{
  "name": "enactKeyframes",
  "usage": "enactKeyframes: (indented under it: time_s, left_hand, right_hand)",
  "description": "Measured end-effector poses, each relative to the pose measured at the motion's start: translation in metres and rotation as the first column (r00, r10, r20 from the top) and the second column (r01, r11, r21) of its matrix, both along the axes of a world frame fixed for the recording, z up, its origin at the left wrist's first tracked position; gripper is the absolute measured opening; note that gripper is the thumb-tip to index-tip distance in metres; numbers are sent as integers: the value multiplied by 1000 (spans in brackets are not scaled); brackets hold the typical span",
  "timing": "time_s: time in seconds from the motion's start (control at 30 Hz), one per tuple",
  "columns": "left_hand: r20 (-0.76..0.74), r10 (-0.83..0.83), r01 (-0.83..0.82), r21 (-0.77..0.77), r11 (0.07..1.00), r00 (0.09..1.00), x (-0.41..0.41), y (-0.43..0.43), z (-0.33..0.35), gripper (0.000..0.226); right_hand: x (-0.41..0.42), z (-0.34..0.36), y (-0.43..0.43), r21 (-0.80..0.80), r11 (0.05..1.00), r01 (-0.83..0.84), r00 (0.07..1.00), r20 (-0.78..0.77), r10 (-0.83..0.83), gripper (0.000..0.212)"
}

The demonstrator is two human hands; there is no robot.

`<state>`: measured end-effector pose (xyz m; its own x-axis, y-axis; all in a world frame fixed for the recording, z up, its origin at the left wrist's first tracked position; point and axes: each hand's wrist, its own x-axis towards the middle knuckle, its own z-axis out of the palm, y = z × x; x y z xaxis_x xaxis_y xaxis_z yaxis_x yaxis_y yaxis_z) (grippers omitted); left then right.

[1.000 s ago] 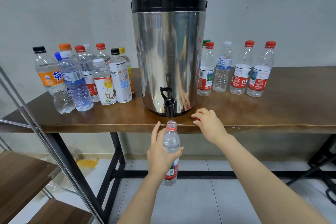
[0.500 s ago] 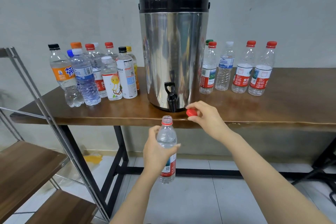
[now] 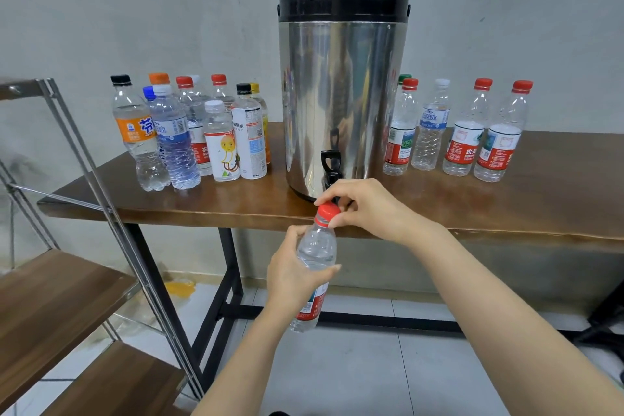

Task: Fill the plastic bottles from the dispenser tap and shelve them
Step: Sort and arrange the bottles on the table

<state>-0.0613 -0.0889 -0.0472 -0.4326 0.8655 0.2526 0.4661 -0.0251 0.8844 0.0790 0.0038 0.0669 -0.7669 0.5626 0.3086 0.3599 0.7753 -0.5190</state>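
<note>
Left hand (image 3: 293, 275) wrapped around middle of bottle (image 3: 315, 255), holding it slightly tilted in air just in front of dispenser (image 3: 342, 88), below tap (image 3: 330, 167). Right hand (image 3: 369, 209) pinches red cap (image 3: 328, 211) on bottle neck between thumb and fingers. Bottle groups stand on table (image 3: 540, 199) either side of dispenser. Shelf (image 3: 50, 297) well left of dispenser.

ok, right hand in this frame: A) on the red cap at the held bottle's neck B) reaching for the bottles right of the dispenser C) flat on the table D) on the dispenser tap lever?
A: the right hand pinches the red cap on top of the bottle that the left hand grips, below the tap.
</note>
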Motion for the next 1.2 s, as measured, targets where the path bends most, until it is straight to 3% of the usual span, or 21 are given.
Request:
enactKeyframes:
  time_s: [0.37,0.63,0.87,0.97,1.2]
  left_hand:
    - [-14,-21,21,3,1000,1000,-2,-5,-1,64]
    - [29,-75,76,-23,997,997,-10,-7,-4,65]
    - [-19,-73,72,-33,997,997,-10,-8,-5,67]
    - [-9,-91,91,-42,995,996,-9,-7,-5,67]
    - [10,-77,77,-26,997,997,-12,-7,-4,66]
  right_hand:
    - [-10,15,-6,-3,999,35,987,156,-34,41]
    - [-4,14,-1,-89,992,-87,982,161,101,34]
    - [-8,11,-4,2,999,33,968,251,-33,37]
    - [-8,9,-8,128,990,63,942,320,-102,43]
    - [-9,6,-3,4,1000,1,966,257,-2,34]
